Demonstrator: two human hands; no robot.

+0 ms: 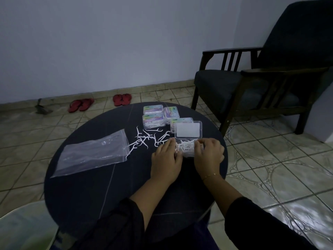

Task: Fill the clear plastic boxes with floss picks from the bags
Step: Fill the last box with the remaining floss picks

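Both forearms reach fwd over the near edge of the round dark table (90, 186), sleeves pushed up to mid-forearm, palms down. Left hand (166, 159) sits just left of the open clear box (188, 139), fingers stretched fwd and slightly curled, tips touching the heap of floss picks (185, 146) at the box's left side; loose contact, not closed on anything I can make out. Right hand (209, 154) w/ a thin bracelet at the wrist is at the box's right side, fingers bent down against the box wall and picks; whether it's actually pinching a pick, can't tell.

Box is near the table's right edge, lid tipped up and back, picks piled above the rim. More loose picks (147, 138) lie scattered mid-table, just left of the box. Clear bag (91, 152) lies flat toward the left edge, mouth facing the loose picks. Four closed, filled boxes (154, 116) are clustered at the far edge, behind the open one.
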